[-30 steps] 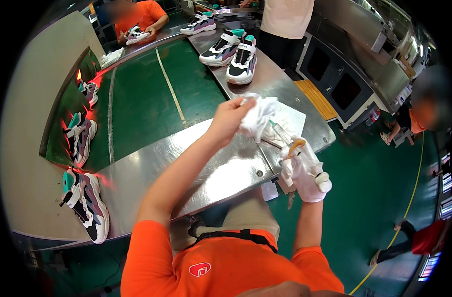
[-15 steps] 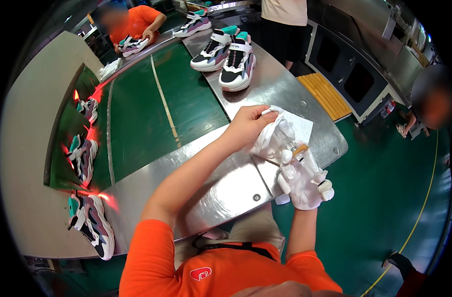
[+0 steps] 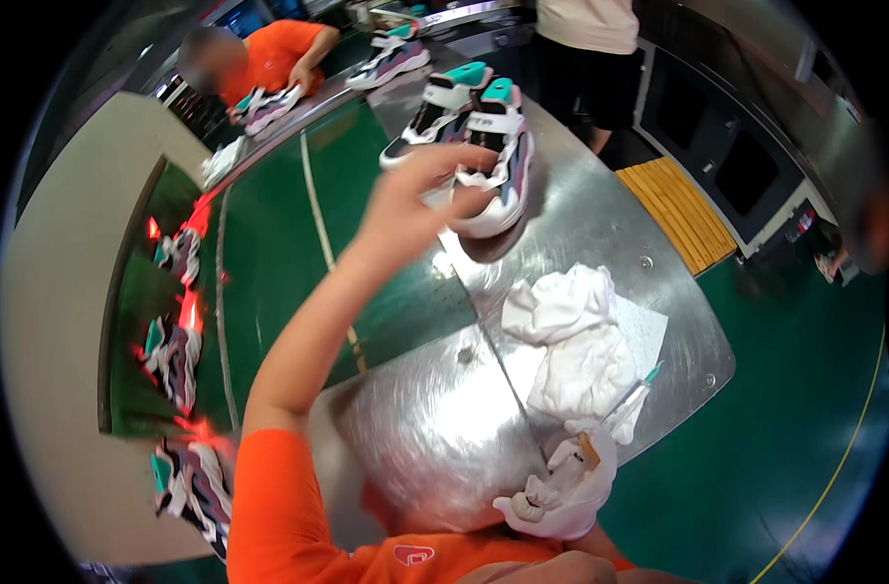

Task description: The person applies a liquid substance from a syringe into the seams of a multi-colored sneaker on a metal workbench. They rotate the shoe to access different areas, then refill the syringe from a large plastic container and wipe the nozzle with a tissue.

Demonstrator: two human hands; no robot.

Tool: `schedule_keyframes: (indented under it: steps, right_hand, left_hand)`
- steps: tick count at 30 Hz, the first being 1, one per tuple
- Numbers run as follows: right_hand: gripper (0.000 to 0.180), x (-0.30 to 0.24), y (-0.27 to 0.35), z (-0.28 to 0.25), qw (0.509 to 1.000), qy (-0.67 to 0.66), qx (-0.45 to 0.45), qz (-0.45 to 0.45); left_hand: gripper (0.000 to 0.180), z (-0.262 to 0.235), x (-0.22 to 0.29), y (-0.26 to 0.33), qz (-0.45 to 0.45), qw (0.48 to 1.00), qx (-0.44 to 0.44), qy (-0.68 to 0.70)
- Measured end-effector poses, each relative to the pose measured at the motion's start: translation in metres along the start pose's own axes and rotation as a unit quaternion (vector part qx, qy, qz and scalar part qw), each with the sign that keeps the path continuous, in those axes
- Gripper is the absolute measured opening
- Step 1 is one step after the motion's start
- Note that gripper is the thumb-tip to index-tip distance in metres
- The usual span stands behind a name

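Observation:
My bare left hand [image 3: 415, 200] reaches far forward and closes around the heel of the nearer sneaker [image 3: 498, 170], one of a white, black and teal pair standing on the metal table [image 3: 600, 234]. The second sneaker [image 3: 435, 107] stands just left of it. My right hand [image 3: 561, 487], in a white glove, stays close to my body at the table's near edge. It grips a small stick-like tool [image 3: 589, 448] with a brownish tip. A crumpled white cloth [image 3: 571, 336] lies on the table between my hands, with a thin teal-tipped pen [image 3: 639, 384] lying on it.
A green conveyor belt [image 3: 269, 253] runs along the left, and several sneakers [image 3: 177, 350] stand in a lit channel beside it. A person in orange [image 3: 269, 58] handles a shoe at the far end. Another person [image 3: 586, 49] stands behind the table. A yellow mat [image 3: 673, 209] lies on the green floor.
My left hand has let go of the white cloth and stretched forward to the pair of sneakers. The cloth now lies on the table. My gloved right hand has drawn back toward me.

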State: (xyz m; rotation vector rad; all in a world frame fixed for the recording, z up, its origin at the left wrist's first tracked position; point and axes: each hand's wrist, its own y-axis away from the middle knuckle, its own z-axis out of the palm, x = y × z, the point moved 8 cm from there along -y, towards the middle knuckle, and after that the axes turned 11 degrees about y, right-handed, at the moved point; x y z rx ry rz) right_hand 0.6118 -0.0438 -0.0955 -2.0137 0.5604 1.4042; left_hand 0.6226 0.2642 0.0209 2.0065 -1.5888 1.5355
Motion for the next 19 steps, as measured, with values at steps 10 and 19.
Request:
schedule_keyframes:
  steps: [10,19]
  right_hand:
    - [0.083,-0.004,-0.007,-0.008,0.980,0.190,0.040,0.039]
    - [0.084,-0.016,-0.013,-0.003,0.983,0.180,0.023,-0.020]
  left_hand:
    - [0.080,-0.059,-0.188,-0.092,-0.167,0.971,0.096,-0.144]
    - [0.085,-0.086,-0.042,0.089,-0.103,0.967,0.055,-0.227]
